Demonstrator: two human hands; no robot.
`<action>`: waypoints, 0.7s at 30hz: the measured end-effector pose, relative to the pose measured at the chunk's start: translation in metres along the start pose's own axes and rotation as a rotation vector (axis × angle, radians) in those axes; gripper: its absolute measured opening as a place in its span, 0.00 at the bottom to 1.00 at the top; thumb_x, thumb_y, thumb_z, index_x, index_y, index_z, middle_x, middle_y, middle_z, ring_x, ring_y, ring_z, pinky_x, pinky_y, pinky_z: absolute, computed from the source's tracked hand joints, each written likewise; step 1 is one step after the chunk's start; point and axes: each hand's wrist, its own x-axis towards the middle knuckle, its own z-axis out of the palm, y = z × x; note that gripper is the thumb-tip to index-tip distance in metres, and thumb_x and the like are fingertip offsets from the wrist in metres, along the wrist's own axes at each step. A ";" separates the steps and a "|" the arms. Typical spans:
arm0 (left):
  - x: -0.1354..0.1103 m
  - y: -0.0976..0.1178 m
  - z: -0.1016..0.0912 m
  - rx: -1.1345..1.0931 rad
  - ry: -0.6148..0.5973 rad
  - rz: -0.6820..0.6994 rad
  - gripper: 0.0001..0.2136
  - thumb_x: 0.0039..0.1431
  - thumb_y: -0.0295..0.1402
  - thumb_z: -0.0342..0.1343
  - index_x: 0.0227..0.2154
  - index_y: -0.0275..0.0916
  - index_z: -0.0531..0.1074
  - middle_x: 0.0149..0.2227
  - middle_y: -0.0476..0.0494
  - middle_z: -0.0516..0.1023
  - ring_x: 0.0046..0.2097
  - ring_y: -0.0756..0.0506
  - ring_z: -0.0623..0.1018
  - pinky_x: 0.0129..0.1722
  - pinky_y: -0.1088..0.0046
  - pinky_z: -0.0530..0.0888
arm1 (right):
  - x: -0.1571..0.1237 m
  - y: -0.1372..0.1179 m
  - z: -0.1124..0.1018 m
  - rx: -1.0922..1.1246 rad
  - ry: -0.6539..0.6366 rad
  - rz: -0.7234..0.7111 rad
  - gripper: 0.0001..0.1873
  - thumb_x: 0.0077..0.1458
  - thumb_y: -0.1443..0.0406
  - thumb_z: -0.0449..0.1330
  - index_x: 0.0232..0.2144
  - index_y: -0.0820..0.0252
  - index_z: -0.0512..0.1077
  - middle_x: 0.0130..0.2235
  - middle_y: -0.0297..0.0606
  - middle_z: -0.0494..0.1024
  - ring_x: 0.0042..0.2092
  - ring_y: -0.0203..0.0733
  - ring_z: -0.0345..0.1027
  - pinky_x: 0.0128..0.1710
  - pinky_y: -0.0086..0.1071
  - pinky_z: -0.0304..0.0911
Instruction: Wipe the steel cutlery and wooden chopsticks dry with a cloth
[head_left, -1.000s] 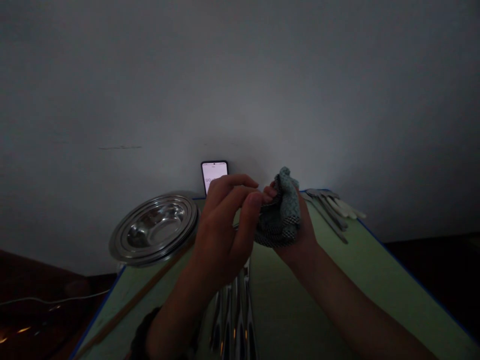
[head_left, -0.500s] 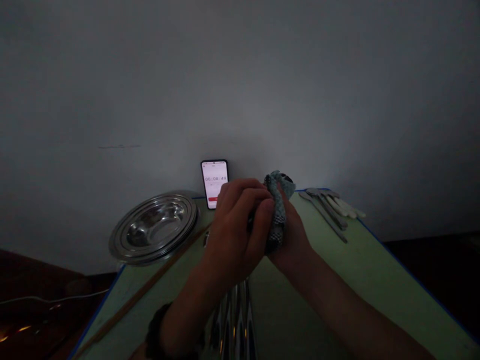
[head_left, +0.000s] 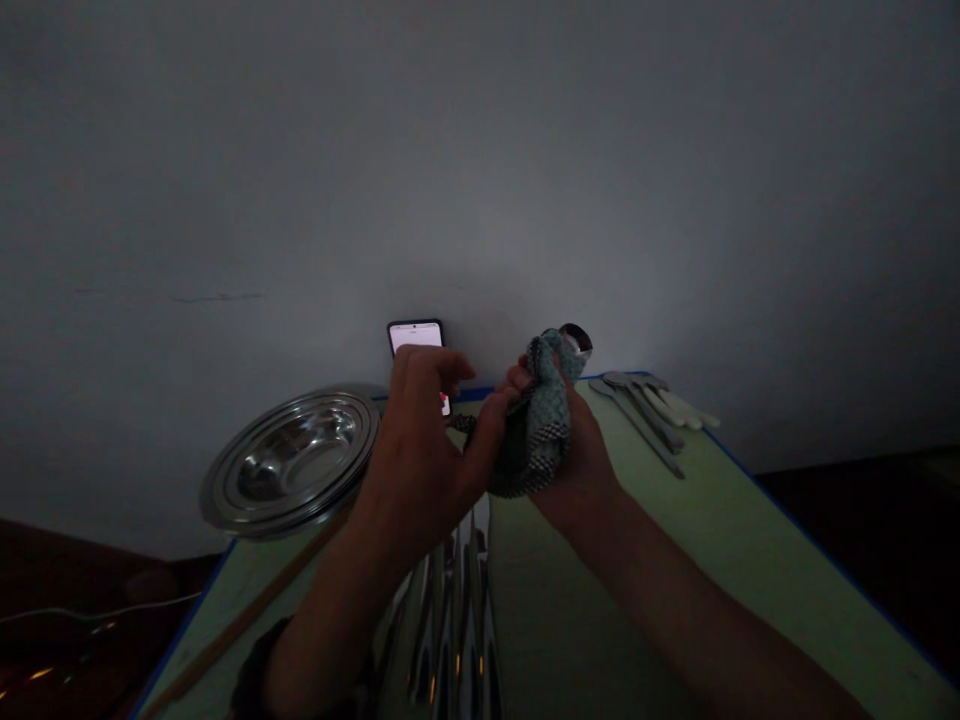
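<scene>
A grey-green cloth [head_left: 549, 410] with a black-and-white checked edge is bunched in my right hand [head_left: 581, 455], whose fingers wrap round it. From the top of the cloth sticks a shiny, rounded metal end [head_left: 576, 338], perhaps a spoon's bowl; the rest of that piece is hidden. My left hand [head_left: 424, 430] is just left of the cloth, fingers apart and thumb at its near fold. Whether the thumb touches it I cannot tell. Below both hands, several shiny metal knives or other cutlery handles [head_left: 466, 600] lie side by side on the green table [head_left: 600, 620].
Stacked steel dishes [head_left: 300, 455] stand at the back left, beside a long wooden stick [head_left: 255, 610]. Behind my left hand a lit phone [head_left: 416, 332] leans on the wall. Several spoons [head_left: 637, 415] and white-handled pieces [head_left: 679, 408] lie at the back right.
My left hand has come off the cloth and moved left, its fingers opening. More of the cloth and the metal end shows. The view has shifted slightly.
</scene>
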 end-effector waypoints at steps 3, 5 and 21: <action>0.001 -0.001 -0.014 -0.002 -0.232 -0.047 0.08 0.57 0.33 0.53 0.37 0.39 0.60 0.31 0.50 0.66 0.29 0.50 0.68 0.28 0.75 0.66 | 0.003 -0.003 -0.001 0.001 -0.018 -0.046 0.20 0.62 0.62 0.45 0.21 0.59 0.65 0.19 0.27 0.63 0.22 0.29 0.59 0.26 0.23 0.61; 0.001 -0.002 -0.023 0.014 -0.449 -0.061 0.06 0.59 0.35 0.51 0.35 0.39 0.62 0.27 0.52 0.67 0.26 0.51 0.67 0.25 0.76 0.64 | 0.005 -0.003 -0.003 -0.010 -0.027 -0.076 0.18 0.61 0.62 0.46 0.21 0.59 0.65 0.19 0.27 0.63 0.22 0.28 0.59 0.27 0.23 0.60; 0.005 0.004 -0.027 0.151 -0.808 -0.175 0.19 0.62 0.40 0.39 0.26 0.38 0.72 0.25 0.47 0.75 0.24 0.50 0.71 0.24 0.76 0.62 | 0.004 0.002 -0.007 -0.030 -0.070 -0.080 0.14 0.59 0.62 0.50 0.23 0.59 0.65 0.21 0.27 0.64 0.25 0.27 0.61 0.30 0.22 0.62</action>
